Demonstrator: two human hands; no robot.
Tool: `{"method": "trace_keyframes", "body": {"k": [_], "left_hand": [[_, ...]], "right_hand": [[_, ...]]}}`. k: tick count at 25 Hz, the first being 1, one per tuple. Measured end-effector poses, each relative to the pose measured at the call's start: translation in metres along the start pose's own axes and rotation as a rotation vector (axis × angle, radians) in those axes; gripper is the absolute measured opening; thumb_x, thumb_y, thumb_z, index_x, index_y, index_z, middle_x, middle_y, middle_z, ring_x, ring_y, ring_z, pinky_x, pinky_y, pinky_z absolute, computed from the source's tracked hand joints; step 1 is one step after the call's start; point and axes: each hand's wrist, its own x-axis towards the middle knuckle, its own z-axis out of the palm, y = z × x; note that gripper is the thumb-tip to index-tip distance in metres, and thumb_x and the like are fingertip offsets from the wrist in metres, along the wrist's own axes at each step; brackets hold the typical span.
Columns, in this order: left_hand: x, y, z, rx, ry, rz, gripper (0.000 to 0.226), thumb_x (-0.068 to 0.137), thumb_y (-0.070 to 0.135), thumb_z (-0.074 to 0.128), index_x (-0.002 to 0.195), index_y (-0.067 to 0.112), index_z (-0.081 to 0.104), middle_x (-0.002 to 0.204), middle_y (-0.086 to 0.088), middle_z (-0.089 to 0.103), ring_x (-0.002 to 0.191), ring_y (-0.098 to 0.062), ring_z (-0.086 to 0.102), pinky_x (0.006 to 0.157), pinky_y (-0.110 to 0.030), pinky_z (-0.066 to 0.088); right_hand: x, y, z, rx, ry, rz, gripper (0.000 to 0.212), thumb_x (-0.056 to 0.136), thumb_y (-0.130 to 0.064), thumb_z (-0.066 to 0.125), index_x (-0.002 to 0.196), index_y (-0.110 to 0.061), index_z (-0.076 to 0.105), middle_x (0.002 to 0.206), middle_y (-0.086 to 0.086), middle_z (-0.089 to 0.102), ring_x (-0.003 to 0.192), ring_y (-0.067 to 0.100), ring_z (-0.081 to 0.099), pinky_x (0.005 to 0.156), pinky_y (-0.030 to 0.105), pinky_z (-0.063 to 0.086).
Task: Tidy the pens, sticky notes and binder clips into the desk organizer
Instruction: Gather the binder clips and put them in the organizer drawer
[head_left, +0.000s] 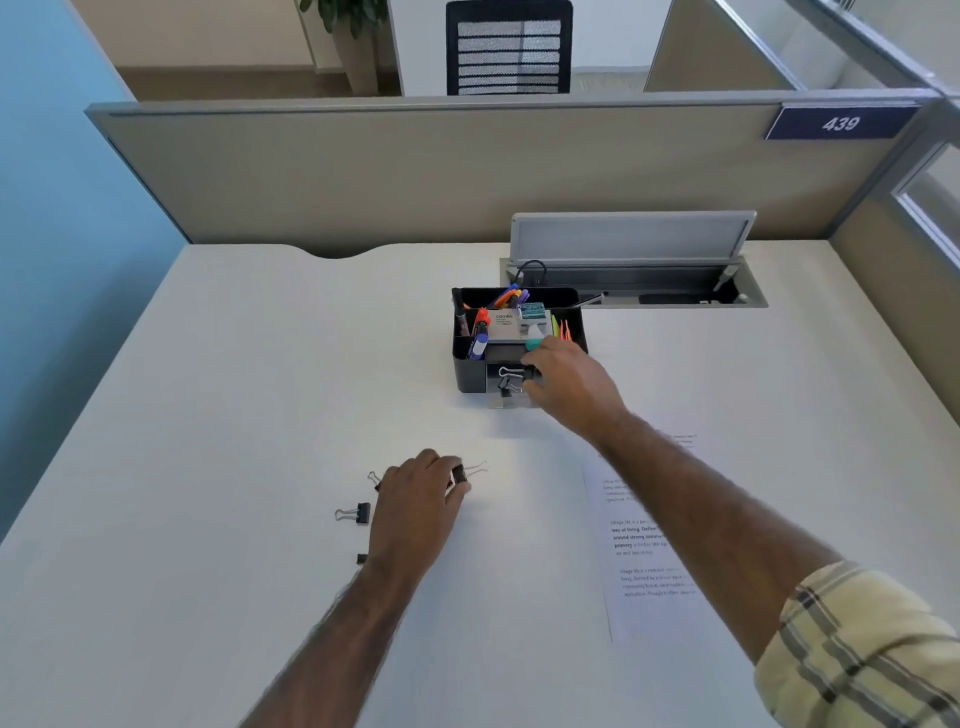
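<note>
With the left hand (415, 501) palm down on the desk (234, 415), pinching a binder clip (459, 474) between thumb and fingers, with the wire handles pointing to the right. Just left of this hand, half hidden behind the knuckles, a second clip (375, 479). A little nearer and further left, apart from the hand, a third clip (356, 513), flat on the desk with handles to the left. Beside the left wrist, a small black piece (362, 558), too small to tell what. With the right hand (569, 382) stretched forward, well beyond the left one, fingers curled at the open front drawer (500, 401) of the black desk organizer (467, 371), pinching the black body of a silver-handled clip (511, 372). Directly below that clip, inside the same drawer, a lower clip (510, 387). Behind the right hand, in the upper compartments: coloured pens (511, 298) at the back, a blue marker (478, 344) at the left, a grey box (503, 325) printed "camlin" in the middle, neon sticky flags (562, 328) at the right. Just above the right fingers, something teal (535, 343), not possible to tell what. Under the right forearm, a printed sheet (641, 545) flat on the desk. At the right elbow, a rolled checked sleeve (857, 649).
</note>
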Motion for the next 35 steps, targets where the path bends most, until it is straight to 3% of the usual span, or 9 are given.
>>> {"method": "trace_keyframes", "body": {"k": [3, 9, 15, 18, 20, 23, 29, 33, 35], "left_hand": [[0.028, 0.017, -0.011, -0.047, 0.039, 0.028, 0.023, 0.095, 0.035, 0.061, 0.115, 0.024, 0.067, 0.099, 0.005, 0.061, 0.090, -0.020, 0.061, 0.087, -0.035, 0.042], [0.092, 0.058, -0.029, -0.013, 0.092, 0.114, 0.028, 0.096, 0.033, 0.062, 0.118, 0.017, 0.066, 0.107, -0.003, 0.066, 0.092, -0.027, 0.065, 0.079, -0.039, 0.051], [0.124, 0.076, -0.020, 0.067, -0.002, 0.128, 0.029, 0.097, 0.031, 0.060, 0.120, 0.015, 0.064, 0.111, -0.004, 0.067, 0.094, -0.026, 0.065, 0.079, -0.040, 0.054], [0.120, 0.074, -0.018, 0.005, 0.035, 0.141, 0.033, 0.098, 0.028, 0.060, 0.128, 0.015, 0.062, 0.115, -0.004, 0.067, 0.098, -0.025, 0.065, 0.080, -0.040, 0.055], [0.109, 0.063, -0.019, -0.055, 0.077, 0.123, 0.024, 0.100, 0.025, 0.055, 0.120, 0.016, 0.066, 0.109, -0.003, 0.068, 0.092, -0.024, 0.064, 0.075, -0.040, 0.054], [0.078, 0.023, -0.019, -0.096, 0.099, -0.001, 0.021, 0.103, 0.021, 0.048, 0.108, 0.018, 0.068, 0.100, 0.000, 0.066, 0.087, -0.023, 0.061, 0.070, -0.037, 0.052], [0.003, -0.086, -0.018, -0.023, 0.007, -0.333, 0.027, 0.102, 0.017, 0.046, 0.120, 0.022, 0.065, 0.119, 0.001, 0.059, 0.108, -0.022, 0.057, 0.078, -0.036, 0.050], [-0.016, -0.102, -0.017, -0.034, -0.083, -0.378, 0.033, 0.100, 0.016, 0.045, 0.127, 0.024, 0.062, 0.124, 0.001, 0.055, 0.114, -0.021, 0.056, 0.079, -0.038, 0.053], [-0.019, -0.099, -0.016, -0.034, -0.091, -0.393, 0.034, 0.100, 0.017, 0.046, 0.130, 0.024, 0.061, 0.125, 0.000, 0.054, 0.114, -0.022, 0.055, 0.078, -0.038, 0.053]], "right_hand": [[0.006, 0.010, -0.003, -0.053, -0.080, -0.012, 0.030, 0.094, -0.021, 0.062, 0.123, -0.013, 0.068, 0.118, 0.005, 0.063, 0.113, 0.022, 0.058, 0.086, 0.036, 0.055], [-0.013, 0.018, -0.008, 0.064, 0.196, 0.058, 0.021, 0.096, -0.022, 0.063, 0.113, -0.014, 0.071, 0.108, 0.001, 0.063, 0.092, 0.013, 0.059, 0.070, 0.025, 0.051], [-0.051, 0.021, -0.003, 0.112, 0.222, 0.063, 0.013, 0.095, -0.015, 0.064, 0.104, -0.012, 0.072, 0.105, 0.000, 0.065, 0.087, 0.014, 0.060, 0.066, 0.024, 0.050], [-0.061, 0.020, 0.001, 0.123, 0.221, 0.094, 0.010, 0.095, -0.014, 0.065, 0.102, -0.012, 0.072, 0.102, 0.000, 0.065, 0.083, 0.013, 0.059, 0.064, 0.022, 0.046], [-0.066, 0.015, 0.008, 0.137, 0.202, 0.105, 0.011, 0.095, -0.015, 0.064, 0.102, -0.013, 0.072, 0.101, -0.001, 0.064, 0.083, 0.015, 0.060, 0.064, 0.026, 0.050], [-0.072, -0.002, 0.029, 0.167, 0.095, 0.058, 0.015, 0.097, -0.015, 0.060, 0.106, -0.015, 0.072, 0.104, -0.002, 0.064, 0.089, 0.016, 0.062, 0.069, 0.030, 0.054], [-0.069, -0.058, 0.077, 0.118, -0.323, -0.038, 0.030, 0.099, -0.023, 0.055, 0.128, -0.022, 0.061, 0.123, -0.001, 0.055, 0.112, 0.019, 0.056, 0.084, 0.034, 0.051], [-0.061, -0.091, 0.097, 0.035, -0.485, -0.098, 0.044, 0.096, -0.012, 0.051, 0.139, -0.023, 0.051, 0.124, 0.005, 0.048, 0.113, 0.024, 0.050, 0.086, 0.042, 0.052], [-0.060, -0.097, 0.102, -0.047, -0.482, -0.127, 0.039, 0.094, -0.005, 0.048, 0.131, -0.018, 0.054, 0.120, 0.007, 0.046, 0.108, 0.028, 0.050, 0.081, 0.041, 0.051]]}}
